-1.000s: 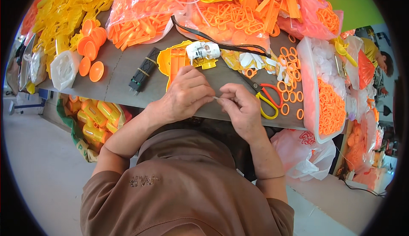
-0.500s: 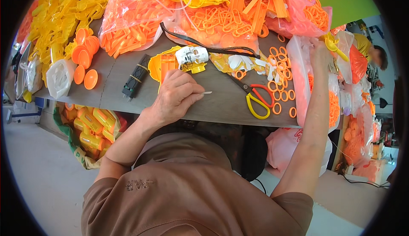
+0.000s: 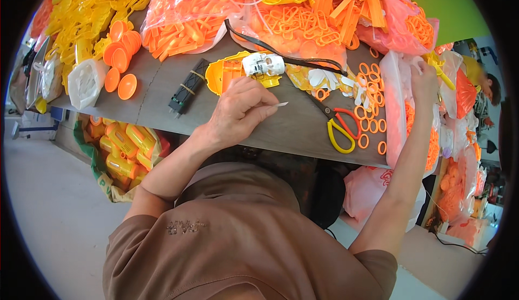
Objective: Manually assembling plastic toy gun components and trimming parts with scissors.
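Grey table [image 3: 281,129] bears scissors [image 3: 338,124], orange rings [image 3: 367,113], black strap [image 3: 281,51].

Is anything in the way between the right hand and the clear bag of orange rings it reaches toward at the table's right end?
Nothing visible does. The right hand is already at the top edge of the clear plastic bag of orange rings; whether it grips the bag is unclear. The left hand holds a thin white strip.

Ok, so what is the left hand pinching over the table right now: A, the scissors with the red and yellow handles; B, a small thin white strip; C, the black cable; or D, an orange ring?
B: the left hand pinches a small thin white strip between its fingertips, while the scissors lie untouched on the table and the right hand reaches into a clear bag of orange parts.
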Available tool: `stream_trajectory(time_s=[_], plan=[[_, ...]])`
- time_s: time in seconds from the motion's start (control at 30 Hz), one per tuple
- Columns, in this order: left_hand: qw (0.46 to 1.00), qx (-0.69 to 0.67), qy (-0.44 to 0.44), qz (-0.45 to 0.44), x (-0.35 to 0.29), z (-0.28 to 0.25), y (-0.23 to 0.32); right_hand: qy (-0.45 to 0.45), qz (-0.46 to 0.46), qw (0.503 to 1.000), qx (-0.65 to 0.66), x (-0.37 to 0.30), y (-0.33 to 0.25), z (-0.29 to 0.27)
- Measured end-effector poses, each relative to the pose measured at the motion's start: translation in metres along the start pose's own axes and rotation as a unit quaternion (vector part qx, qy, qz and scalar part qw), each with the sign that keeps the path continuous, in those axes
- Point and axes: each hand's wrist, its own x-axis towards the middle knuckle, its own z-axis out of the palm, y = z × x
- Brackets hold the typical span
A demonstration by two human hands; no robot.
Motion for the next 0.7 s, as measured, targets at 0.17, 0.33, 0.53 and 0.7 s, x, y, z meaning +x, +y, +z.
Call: stream_trajectory(time_s=[0.17,0.33,0.53,0.7], plan=[[0.999,-0.027,-0.013,-0.038,0.001,-0.006,0.003,-0.121,0.135,0.823,0.538,-0.068,-0.127,-0.078],[0.993,-0.078,-0.005,-0.082,0.002,-0.005,0.007,-0.230,0.156,0.490,0.826,-0.135,-0.221,-0.070],[0.994,-0.085,0.011,-0.067,-0.001,-0.009,0.006,-0.258,0.244,0.224,0.908,-0.148,-0.256,-0.056],[0.995,-0.066,0.022,-0.066,-0.002,-0.011,0.005,-0.260,0.223,0.232,0.910,-0.145,-0.260,-0.061]])
